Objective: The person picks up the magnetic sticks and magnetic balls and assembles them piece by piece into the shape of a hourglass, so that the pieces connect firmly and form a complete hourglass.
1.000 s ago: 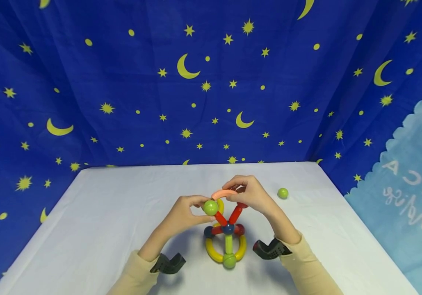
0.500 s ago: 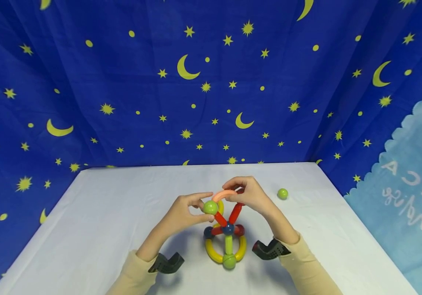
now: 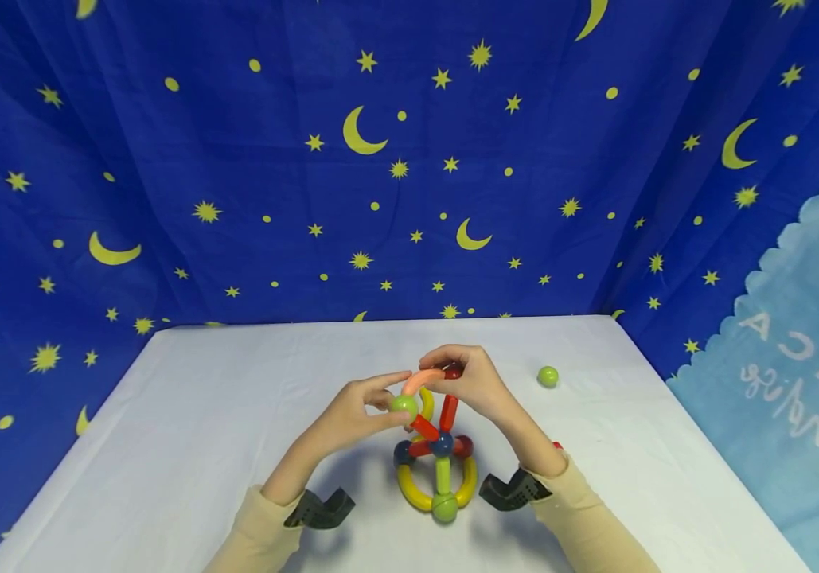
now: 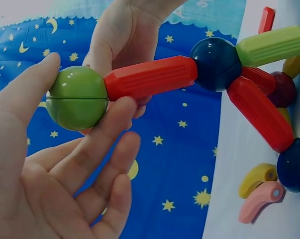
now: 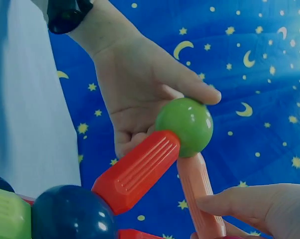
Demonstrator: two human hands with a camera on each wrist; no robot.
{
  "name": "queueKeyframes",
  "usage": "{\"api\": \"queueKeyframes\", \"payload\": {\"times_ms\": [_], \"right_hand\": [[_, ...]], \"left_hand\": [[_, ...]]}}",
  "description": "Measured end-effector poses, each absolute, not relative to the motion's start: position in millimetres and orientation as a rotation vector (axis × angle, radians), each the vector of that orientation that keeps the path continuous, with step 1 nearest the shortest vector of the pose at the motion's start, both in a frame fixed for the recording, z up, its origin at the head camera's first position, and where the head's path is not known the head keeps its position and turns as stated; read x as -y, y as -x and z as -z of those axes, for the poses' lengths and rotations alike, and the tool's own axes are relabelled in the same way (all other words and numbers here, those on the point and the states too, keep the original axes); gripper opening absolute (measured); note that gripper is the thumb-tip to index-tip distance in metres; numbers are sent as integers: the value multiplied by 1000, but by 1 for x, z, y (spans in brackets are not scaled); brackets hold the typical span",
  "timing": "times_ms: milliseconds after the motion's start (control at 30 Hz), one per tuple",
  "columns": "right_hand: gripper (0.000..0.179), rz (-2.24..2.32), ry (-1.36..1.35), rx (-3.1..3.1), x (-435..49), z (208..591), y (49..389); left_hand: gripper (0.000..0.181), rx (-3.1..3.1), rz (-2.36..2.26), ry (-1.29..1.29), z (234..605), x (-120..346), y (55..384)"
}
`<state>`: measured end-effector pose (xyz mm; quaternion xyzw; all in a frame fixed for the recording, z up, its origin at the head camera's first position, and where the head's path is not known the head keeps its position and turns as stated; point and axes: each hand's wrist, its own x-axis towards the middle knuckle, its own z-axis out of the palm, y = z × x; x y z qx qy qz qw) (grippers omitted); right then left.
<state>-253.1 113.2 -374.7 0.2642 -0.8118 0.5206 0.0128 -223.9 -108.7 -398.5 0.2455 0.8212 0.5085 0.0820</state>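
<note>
A magnetic stick-and-ball model stands on the white table, with a dark blue ball joining its sticks. Thumb and fingers of my left hand pinch the light green ball at the end of an upper red stick. My right hand grips a curved salmon stick, one end of which meets that green ball. Close to the right fingers is a red ball above a second red stick. Yellow curved sticks and a lower green ball form the base.
A loose light green ball lies at the back right of the table. A red piece peeks out beside the right forearm. In the left wrist view, a pink curved stick shows beyond the model. Starry blue cloth hangs behind.
My right hand has shifted left with the salmon stick and red ball, and the second red stick stands more upright. The held green ball has dipped slightly. The red piece has come into view.
</note>
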Motion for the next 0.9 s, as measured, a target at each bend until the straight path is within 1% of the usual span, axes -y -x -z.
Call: {"api": "queueKeyframes", "payload": {"times_ms": [267,500,633,733,900], "right_hand": [[22,-1542,-792,2540,-111,373,247],[21,-1570,-781,2498,-111,372,248],[21,-1668,-586,2485,-115,371,248],[22,-1713,-410,2443,-127,371,248],[22,-1549,-282,2438,-165,384,244]], "left_hand": [[65,-2389,-1498,-775,399,109,226],[62,-2311,-1560,-804,403,108,227],[63,-2263,-1607,-795,405,108,229],[65,-2257,-1617,-777,404,107,229],[63,-2251,-1637,-786,404,106,228]]}}
